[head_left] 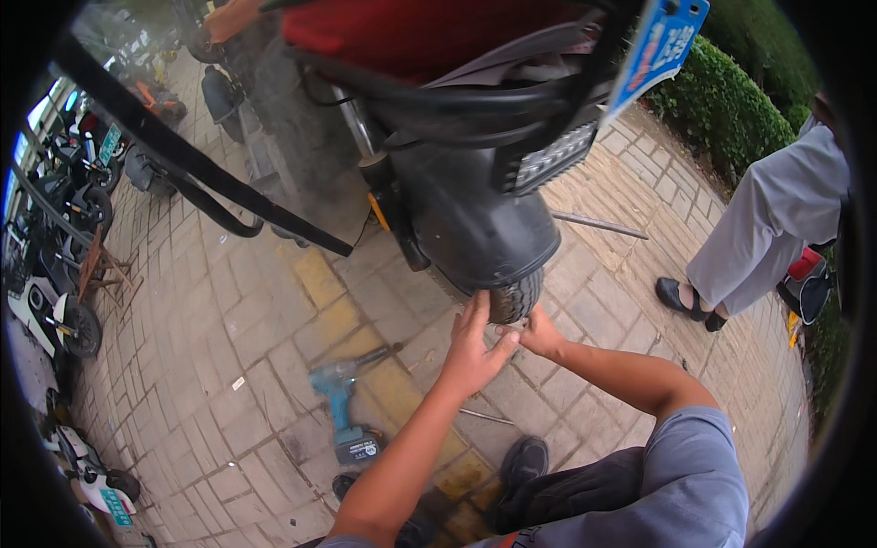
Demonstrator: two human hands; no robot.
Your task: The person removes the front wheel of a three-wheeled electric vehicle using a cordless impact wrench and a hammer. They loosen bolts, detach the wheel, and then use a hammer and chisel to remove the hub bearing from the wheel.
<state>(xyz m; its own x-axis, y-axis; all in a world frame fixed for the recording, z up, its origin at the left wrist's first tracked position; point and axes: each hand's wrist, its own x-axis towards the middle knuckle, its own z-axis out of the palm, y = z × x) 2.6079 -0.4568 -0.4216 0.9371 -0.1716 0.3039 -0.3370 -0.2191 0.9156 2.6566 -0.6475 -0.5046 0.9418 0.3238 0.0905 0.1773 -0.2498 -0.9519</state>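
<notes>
A scooter's front wheel, with a black tyre [513, 300] under a black mudguard [480, 228], stands in the upper middle. My left hand [480, 347] grips the tyre's left side, fingers reaching up toward the mudguard's edge and thumb pointing right. On the tyre's other side is my right hand [541, 333], also holding it, its fingertips partly hidden. A teal cordless power tool [333, 402] with a dark battery lies on the paving below and left of my hands. A thin metal rod [484, 416] lies beneath my arms, and a longer bar [603, 224] is right of the wheel.
Another person's legs [749, 228] in grey trousers stand at the right, beside a bag [804, 301]. Parked scooters [55, 292] line the left edge near a small wooden stool [96, 265]. A hedge [749, 128] runs along the upper right. Black bars [183, 155] cross the upper left.
</notes>
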